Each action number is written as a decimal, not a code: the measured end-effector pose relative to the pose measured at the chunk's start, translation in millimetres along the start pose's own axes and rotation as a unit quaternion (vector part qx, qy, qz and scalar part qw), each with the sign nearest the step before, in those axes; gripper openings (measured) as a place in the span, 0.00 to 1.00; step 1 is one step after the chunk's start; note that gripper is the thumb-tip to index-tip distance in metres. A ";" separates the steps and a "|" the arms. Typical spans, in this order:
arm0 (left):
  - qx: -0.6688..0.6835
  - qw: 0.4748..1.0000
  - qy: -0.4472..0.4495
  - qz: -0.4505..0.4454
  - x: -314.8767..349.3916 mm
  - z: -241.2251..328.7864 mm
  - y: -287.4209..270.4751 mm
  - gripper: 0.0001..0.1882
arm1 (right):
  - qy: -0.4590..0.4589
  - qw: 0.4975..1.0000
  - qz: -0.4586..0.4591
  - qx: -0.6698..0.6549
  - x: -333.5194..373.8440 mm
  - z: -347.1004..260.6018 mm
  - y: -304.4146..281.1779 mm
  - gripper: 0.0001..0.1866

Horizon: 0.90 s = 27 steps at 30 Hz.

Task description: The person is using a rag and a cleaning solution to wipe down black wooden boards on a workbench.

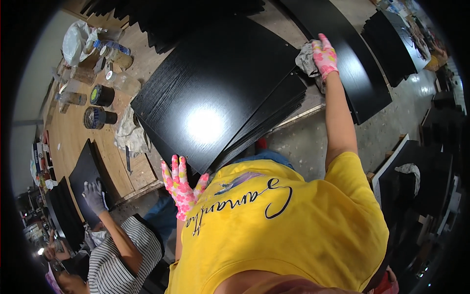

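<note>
A stack of black wood-grain panels lies in front of me; the top black panel (210, 83) is turned at an angle to the ones beneath. My left hand (182, 188), in a pink flowered glove, is at the near left corner of the top panel, fingers spread and nothing in them. Stretched out to the far right, my right hand (324, 58) wears the same kind of glove and grips a crumpled grey rag (307, 60). This rag is beside the stack's right corner, next to a long black board (360, 63). Part of the rag hides under the palm.
Jars and bottles, including a dark jar (102, 95), stand on the wooden table (128, 169) at the left. A whitish cloth (132, 132) lies beside the stack. At lower left, a co-worker's gloved hand (94, 197) touches another black panel. More black boards (391, 41) sit far right.
</note>
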State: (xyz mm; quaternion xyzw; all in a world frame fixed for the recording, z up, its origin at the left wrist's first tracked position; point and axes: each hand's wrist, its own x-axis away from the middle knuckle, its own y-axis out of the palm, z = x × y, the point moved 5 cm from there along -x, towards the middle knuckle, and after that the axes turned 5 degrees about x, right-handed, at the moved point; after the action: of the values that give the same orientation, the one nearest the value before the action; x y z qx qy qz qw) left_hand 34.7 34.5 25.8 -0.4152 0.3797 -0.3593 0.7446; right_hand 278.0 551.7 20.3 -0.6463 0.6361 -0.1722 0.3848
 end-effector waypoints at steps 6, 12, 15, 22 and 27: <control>0.062 0.994 -0.053 0.078 1.8 2.0 2.6 0.48 | -0.227 0.965 -0.126 -0.028 65.7 -116.4 27.8 0.30; 0.058 0.993 0.002 0.101 -1.5 -8.9 12.8 0.27 | -0.255 0.915 -0.081 0.301 27.8 -84.9 44.4 0.27; 0.077 0.995 -0.054 0.035 -28.7 2.2 12.3 0.26 | -0.352 0.879 -0.152 0.284 69.1 -102.1 57.0 0.14; -0.010 0.998 0.064 0.017 -60.5 8.5 15.0 0.34 | -0.236 0.929 -0.206 0.197 72.3 -133.4 59.2 0.36; -0.019 0.989 0.135 0.060 -54.5 -8.4 26.3 0.34 | -0.258 0.902 -0.259 0.229 129.7 -144.2 48.5 0.38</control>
State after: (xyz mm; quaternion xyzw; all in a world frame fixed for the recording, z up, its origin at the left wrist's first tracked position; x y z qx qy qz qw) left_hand 8.5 88.4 13.8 -0.3532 0.5080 -0.3595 0.6986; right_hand 158.9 392.8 43.9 -0.7044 0.2678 -0.2339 0.6144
